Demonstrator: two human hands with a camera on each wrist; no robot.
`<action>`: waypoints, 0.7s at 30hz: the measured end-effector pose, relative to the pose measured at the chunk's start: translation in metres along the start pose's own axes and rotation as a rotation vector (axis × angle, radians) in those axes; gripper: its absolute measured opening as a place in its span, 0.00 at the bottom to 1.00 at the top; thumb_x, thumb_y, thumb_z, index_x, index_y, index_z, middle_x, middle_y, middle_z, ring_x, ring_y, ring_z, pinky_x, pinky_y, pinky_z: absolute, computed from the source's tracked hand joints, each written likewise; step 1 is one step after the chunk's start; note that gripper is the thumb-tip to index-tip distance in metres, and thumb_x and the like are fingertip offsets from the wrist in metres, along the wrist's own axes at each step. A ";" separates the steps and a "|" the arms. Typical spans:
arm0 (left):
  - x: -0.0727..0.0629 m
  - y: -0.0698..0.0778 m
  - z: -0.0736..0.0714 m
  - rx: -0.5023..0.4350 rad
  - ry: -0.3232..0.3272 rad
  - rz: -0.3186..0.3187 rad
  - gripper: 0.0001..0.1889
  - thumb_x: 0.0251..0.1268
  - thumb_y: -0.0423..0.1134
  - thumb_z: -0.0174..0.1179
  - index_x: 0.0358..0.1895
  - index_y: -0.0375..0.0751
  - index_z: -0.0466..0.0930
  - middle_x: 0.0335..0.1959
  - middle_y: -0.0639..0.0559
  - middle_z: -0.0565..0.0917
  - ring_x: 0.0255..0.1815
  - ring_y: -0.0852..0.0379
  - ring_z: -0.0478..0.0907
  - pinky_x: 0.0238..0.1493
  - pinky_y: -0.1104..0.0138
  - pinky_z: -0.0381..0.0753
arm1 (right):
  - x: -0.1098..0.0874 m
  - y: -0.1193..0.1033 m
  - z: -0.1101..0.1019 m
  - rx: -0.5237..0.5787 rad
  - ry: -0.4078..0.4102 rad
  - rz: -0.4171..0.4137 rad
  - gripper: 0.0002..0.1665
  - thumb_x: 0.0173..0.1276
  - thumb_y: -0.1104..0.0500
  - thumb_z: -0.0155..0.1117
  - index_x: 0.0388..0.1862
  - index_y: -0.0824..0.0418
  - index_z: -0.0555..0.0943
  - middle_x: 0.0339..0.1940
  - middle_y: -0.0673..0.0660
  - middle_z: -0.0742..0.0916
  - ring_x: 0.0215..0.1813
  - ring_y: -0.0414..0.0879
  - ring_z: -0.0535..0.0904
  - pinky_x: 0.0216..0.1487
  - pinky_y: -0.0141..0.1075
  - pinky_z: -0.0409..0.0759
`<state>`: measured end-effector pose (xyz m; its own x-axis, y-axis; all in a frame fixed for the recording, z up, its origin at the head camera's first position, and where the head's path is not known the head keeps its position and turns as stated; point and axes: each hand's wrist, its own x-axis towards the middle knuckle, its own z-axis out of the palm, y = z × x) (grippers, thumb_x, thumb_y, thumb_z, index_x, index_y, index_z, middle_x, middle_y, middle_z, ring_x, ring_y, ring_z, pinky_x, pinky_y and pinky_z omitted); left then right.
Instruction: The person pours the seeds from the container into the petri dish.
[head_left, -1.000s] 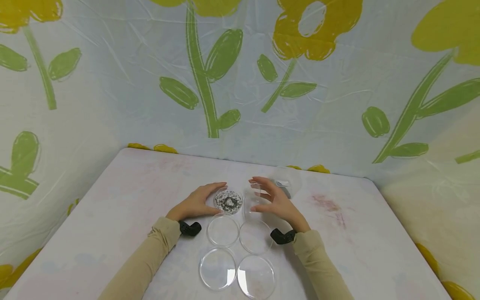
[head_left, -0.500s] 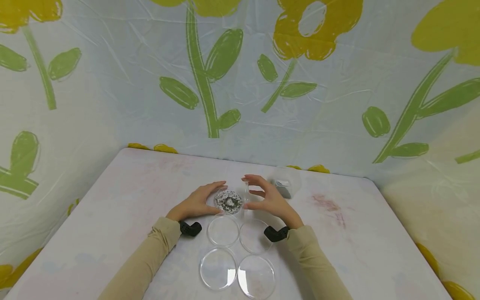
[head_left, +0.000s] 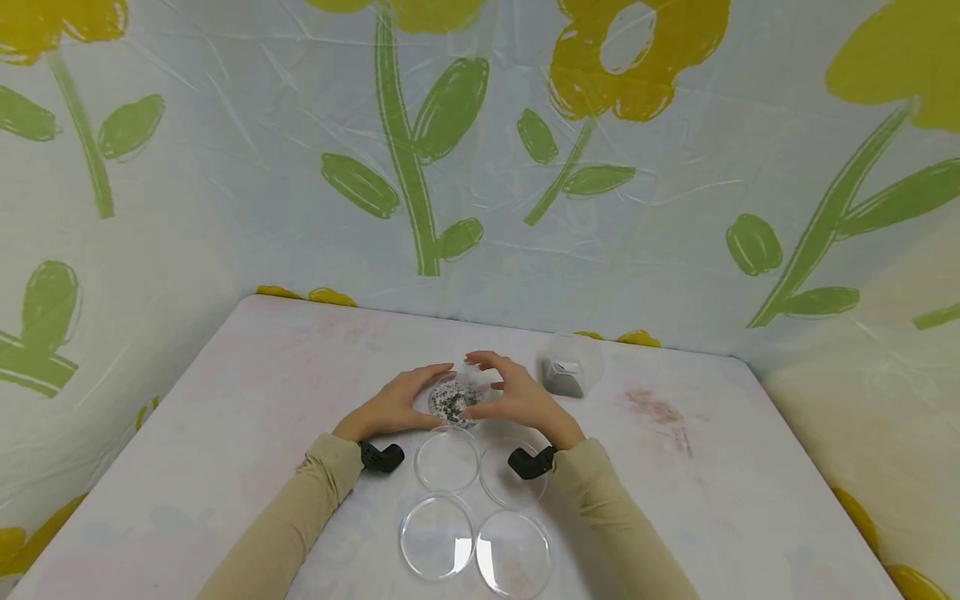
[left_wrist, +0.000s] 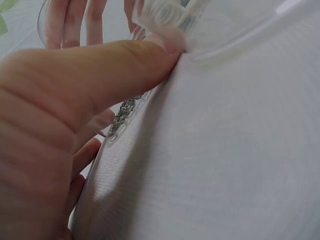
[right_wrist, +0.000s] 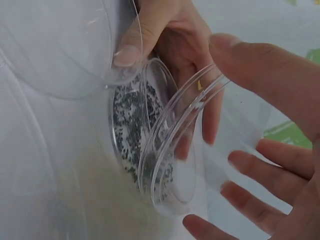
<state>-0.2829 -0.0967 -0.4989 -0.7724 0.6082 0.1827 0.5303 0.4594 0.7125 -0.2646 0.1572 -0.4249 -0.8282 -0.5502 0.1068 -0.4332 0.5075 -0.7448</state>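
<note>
Pale table, speckled dish between hands

Creased beige sleeves end in plain cuffs — just past each sits a bent black device.

We saw a pale, blotchy table bearing four clear round dishes grouped two by two, a speckled dish just beyond, and a grey object farther back.
</note>
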 end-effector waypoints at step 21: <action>0.002 -0.003 0.000 -0.080 0.004 0.054 0.48 0.56 0.48 0.72 0.78 0.58 0.52 0.72 0.56 0.69 0.75 0.53 0.58 0.72 0.48 0.57 | 0.022 -0.022 0.024 -0.280 -0.093 0.015 0.50 0.51 0.49 0.81 0.71 0.61 0.70 0.67 0.60 0.75 0.69 0.59 0.66 0.66 0.54 0.68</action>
<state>-0.2859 -0.0970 -0.5005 -0.7448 0.6281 0.2254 0.5421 0.3726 0.7532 -0.2650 0.1177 -0.4216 -0.8049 -0.5928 0.0267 -0.5128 0.6722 -0.5340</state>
